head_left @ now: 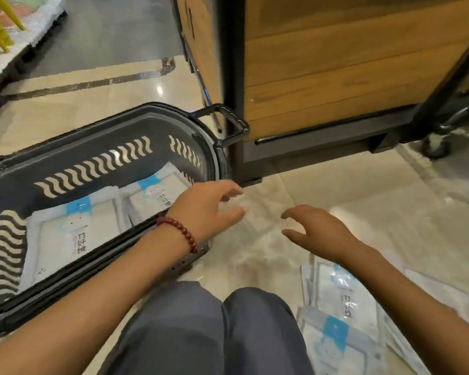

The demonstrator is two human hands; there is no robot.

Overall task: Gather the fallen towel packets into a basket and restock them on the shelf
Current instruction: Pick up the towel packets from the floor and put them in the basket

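Observation:
A dark grey shopping basket [98, 147] stands on the floor at the left, with two white towel packets [73, 234] bearing blue labels lying flat inside it. My left hand [209, 209], with a red bead bracelet on the wrist, hovers over the basket's right rim with relaxed, empty fingers. My right hand [317, 228] hangs above the bare floor to its right, fingers loosely spread, holding nothing. Several more towel packets [339, 315] lie scattered on the floor at the lower right, beside my knees.
A wooden shelf unit [336, 71] on a black metal frame stands just behind the basket, its caster wheel [436, 147] at the right. Polished tile floor [349, 190] surrounds me. A pallet with goods [25, 28] sits at the far left.

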